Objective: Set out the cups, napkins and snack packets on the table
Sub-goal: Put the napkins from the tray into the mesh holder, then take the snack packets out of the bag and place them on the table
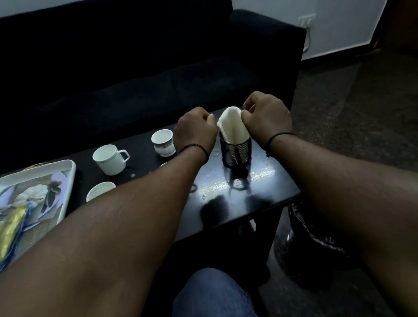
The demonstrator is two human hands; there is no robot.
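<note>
Now both hands meet at the black wire-mesh cup holder (237, 150) standing on the dark glossy bench (256, 192): the right hand (266, 116) has its fingers curled and pinching the top edge of the folded white paper napkins (230, 126) standing upright in the holder, while the left hand (196, 131) sits just beside them with fingers curled, though I cannot tell whether it grips them. Left of the holder stand a small patterned white cup (163, 142), a white handled mug (110, 159) and a third white cup (100, 190) partly hidden by the left forearm, and at the bench's left end a white floral-printed rectangular tray (52, 169) holds the yellow and blue snack packets (5, 237).
</note>
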